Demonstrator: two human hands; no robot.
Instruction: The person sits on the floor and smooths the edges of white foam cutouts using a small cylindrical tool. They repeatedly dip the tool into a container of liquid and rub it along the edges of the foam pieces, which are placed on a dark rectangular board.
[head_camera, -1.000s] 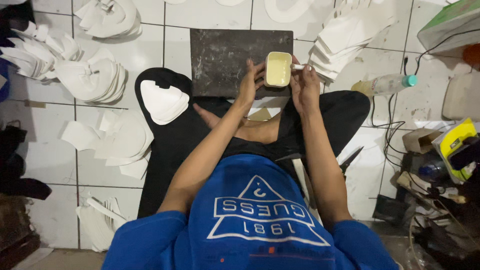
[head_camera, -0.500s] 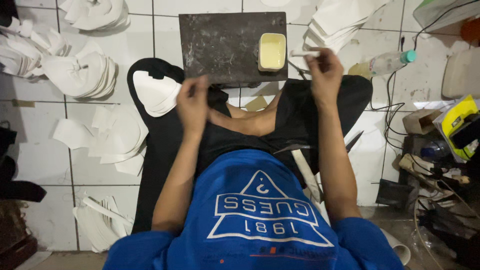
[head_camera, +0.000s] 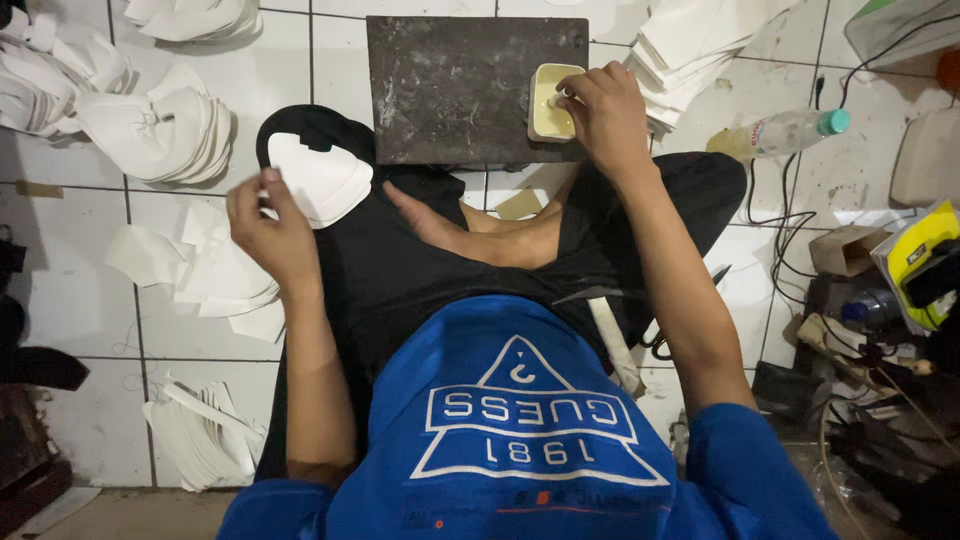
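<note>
Left hand (head_camera: 268, 232), mid-left of frame, pinches the white cut piece (head_camera: 318, 178); right hand (head_camera: 603, 115), top centre, fingers curled into the cream tub (head_camera: 553, 101) on the dark slab (head_camera: 450, 90).

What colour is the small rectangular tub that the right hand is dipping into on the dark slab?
Pale cream-yellow, inside and out: the small rectangular tub shows best in the head view, under the right hand.
</note>
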